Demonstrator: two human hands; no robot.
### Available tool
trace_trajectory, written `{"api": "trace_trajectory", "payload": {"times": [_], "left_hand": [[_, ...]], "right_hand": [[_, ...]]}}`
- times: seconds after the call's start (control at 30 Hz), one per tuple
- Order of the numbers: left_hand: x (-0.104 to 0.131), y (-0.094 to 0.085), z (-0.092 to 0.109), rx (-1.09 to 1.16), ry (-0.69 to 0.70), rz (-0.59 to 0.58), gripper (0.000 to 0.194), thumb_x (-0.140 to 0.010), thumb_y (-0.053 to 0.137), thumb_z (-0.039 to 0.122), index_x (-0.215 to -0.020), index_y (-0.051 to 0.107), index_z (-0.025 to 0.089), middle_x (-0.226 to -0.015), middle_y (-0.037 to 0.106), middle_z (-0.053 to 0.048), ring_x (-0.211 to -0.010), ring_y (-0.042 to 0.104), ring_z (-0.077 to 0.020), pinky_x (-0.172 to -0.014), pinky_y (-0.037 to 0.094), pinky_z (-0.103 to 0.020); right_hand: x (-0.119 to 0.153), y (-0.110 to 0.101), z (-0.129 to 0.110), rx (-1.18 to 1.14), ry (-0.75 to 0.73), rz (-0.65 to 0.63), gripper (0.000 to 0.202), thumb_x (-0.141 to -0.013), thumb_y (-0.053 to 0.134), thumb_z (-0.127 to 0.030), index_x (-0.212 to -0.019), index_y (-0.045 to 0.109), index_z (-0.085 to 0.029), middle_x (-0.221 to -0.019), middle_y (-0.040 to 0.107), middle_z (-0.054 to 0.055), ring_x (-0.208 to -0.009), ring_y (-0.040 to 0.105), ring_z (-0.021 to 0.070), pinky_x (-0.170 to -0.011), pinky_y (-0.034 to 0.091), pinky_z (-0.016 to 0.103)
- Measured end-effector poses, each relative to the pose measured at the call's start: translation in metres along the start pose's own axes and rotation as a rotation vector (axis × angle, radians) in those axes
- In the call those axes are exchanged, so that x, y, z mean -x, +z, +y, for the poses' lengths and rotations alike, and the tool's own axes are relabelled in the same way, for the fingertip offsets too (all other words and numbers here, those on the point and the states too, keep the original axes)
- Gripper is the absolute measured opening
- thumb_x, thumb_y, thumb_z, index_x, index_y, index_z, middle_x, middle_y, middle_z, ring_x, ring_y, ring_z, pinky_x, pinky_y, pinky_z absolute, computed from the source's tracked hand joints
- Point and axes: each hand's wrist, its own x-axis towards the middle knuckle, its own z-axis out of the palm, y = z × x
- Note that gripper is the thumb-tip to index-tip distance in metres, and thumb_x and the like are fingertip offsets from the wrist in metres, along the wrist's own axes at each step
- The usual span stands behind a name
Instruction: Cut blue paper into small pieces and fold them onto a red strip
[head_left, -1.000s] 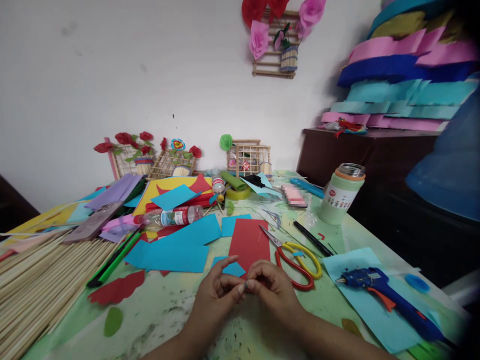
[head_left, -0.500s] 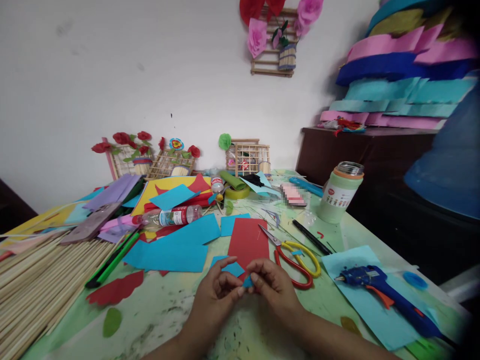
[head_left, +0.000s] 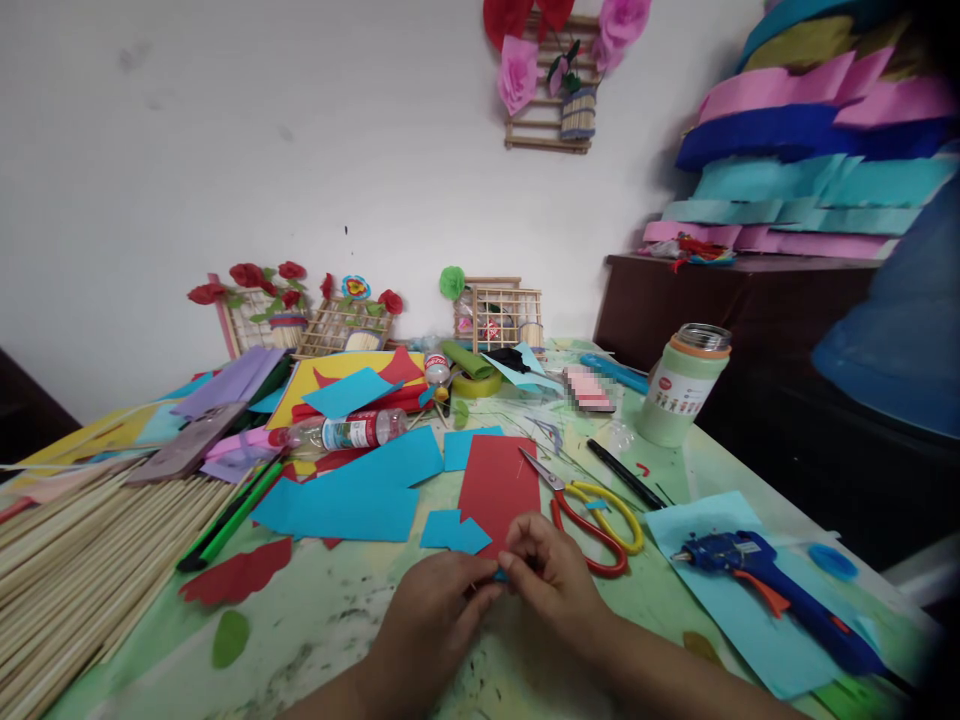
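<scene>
Between the fingertips of both hands is a small piece of blue paper point(head_left: 501, 575), mostly hidden by the fingers. My left hand point(head_left: 439, 610) is closed in a pinch on its left side. From the right, my right hand point(head_left: 551, 580) pinches it with thumb and forefinger. Just beyond the fingers lie a cut blue paper scrap point(head_left: 454, 532) and a red paper sheet point(head_left: 499, 490). Scissors point(head_left: 585, 510) with one red and one yellow handle rest to the right of the red sheet, blades partly apart.
A blue glue gun point(head_left: 772, 580) lies on light blue paper at the right, near a green bottle point(head_left: 684, 388). Thin wooden sticks point(head_left: 112, 560) fill the left side. Larger blue sheets point(head_left: 345, 495) and a plastic bottle point(head_left: 345, 432) lie further back.
My left hand has turned over, its fingers now folded down around the blue piece, which shows less. The view has shifted slightly; the other things lie as before.
</scene>
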Motion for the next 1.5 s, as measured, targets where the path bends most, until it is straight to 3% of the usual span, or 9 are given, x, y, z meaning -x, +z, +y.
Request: {"api": "trace_trajectory", "payload": {"times": [0.1,0.2,0.3,0.43,0.6,0.73,0.93,1.23,1.5], "left_hand": [[0.002,-0.001,-0.003,-0.176,0.248,0.024,0.015,-0.083,0.055,0.022,-0.089,0.068,0.024,-0.076,0.070,-0.005,-0.069,0.063,-0.0199,-0.064,0.045,-0.028],[0.003,0.000,-0.006,-0.206,0.312,0.059,0.016,-0.085,0.050,0.020,-0.089,0.066,0.022,-0.075,0.069,-0.005,-0.067,0.062,-0.0193,-0.063,0.044,-0.028],[0.000,0.001,-0.007,-0.055,0.094,0.049,0.012,-0.084,0.053,0.025,-0.082,0.065,0.022,-0.074,0.068,-0.004,-0.070,0.062,-0.0189,-0.065,0.043,-0.028],[-0.012,0.003,-0.010,0.514,-0.355,0.069,0.024,-0.082,0.053,0.041,-0.072,0.054,0.019,-0.059,0.060,0.000,-0.055,0.056,-0.0138,-0.052,0.041,-0.023],[-0.024,0.002,-0.016,0.925,-0.552,0.198,0.035,-0.074,0.064,0.048,-0.085,0.049,0.019,-0.063,0.061,0.003,-0.055,0.055,-0.0105,-0.051,0.040,-0.020],[-0.025,0.000,-0.015,1.023,-0.590,0.266,0.042,-0.068,0.071,0.046,-0.090,0.050,0.017,-0.062,0.062,0.003,-0.056,0.055,-0.0095,-0.050,0.040,-0.018],[-0.026,-0.003,-0.011,1.110,-0.626,0.317,0.043,-0.062,0.076,0.043,-0.085,0.050,0.018,-0.064,0.064,0.003,-0.056,0.058,-0.0083,-0.050,0.043,-0.016],[-0.035,-0.018,-0.003,1.203,-0.573,0.428,0.042,-0.058,0.081,0.036,-0.081,0.051,0.019,-0.071,0.064,0.002,-0.064,0.061,-0.0089,-0.058,0.048,-0.016],[-0.023,-0.015,0.013,1.254,-0.450,0.377,0.031,-0.068,0.075,0.031,-0.086,0.052,0.020,-0.065,0.059,0.003,-0.059,0.051,-0.0070,-0.057,0.044,-0.016]], "right_hand": [[0.000,0.002,-0.002,-0.003,0.039,-0.006,0.013,-0.083,0.051,-0.027,-0.075,0.043,-0.021,-0.060,0.043,-0.006,-0.054,0.042,0.0098,-0.050,0.032,0.021],[0.001,0.003,-0.005,-0.014,0.085,-0.025,0.014,-0.085,0.049,-0.032,-0.078,0.044,-0.020,-0.061,0.047,-0.005,-0.054,0.046,0.0106,-0.050,0.035,0.021],[-0.001,-0.005,-0.011,0.173,0.058,0.004,0.016,-0.088,0.043,-0.036,-0.091,0.047,-0.020,-0.071,0.056,-0.001,-0.062,0.053,0.0139,-0.056,0.041,0.024],[-0.012,-0.035,-0.023,0.868,-0.020,0.089,0.022,-0.082,0.041,-0.017,-0.102,0.050,-0.017,-0.098,0.059,0.010,-0.090,0.054,0.0222,-0.078,0.040,0.033],[-0.024,-0.069,-0.024,1.376,0.201,0.078,0.017,-0.082,0.042,-0.025,-0.090,0.053,-0.015,-0.089,0.059,0.013,-0.087,0.057,0.0278,-0.071,0.037,0.035],[-0.022,-0.076,-0.016,1.376,0.274,0.006,0.024,-0.086,0.039,-0.038,-0.086,0.051,-0.018,-0.083,0.062,0.009,-0.078,0.059,0.0252,-0.060,0.033,0.031],[-0.024,-0.076,-0.012,1.360,0.285,0.056,0.022,-0.085,0.044,-0.036,-0.089,0.049,-0.015,-0.086,0.062,0.012,-0.082,0.060,0.0245,-0.062,0.032,0.030],[-0.028,-0.085,-0.030,1.119,0.191,0.389,0.034,-0.081,0.050,-0.037,-0.109,0.043,-0.018,-0.091,0.063,0.009,-0.071,0.061,0.0235,-0.054,0.035,0.027],[-0.008,-0.037,-0.029,0.570,-0.098,0.134,0.042,-0.081,0.051,-0.028,-0.122,0.043,-0.024,-0.116,0.058,0.006,-0.102,0.056,0.0204,-0.085,0.043,0.030]]}}
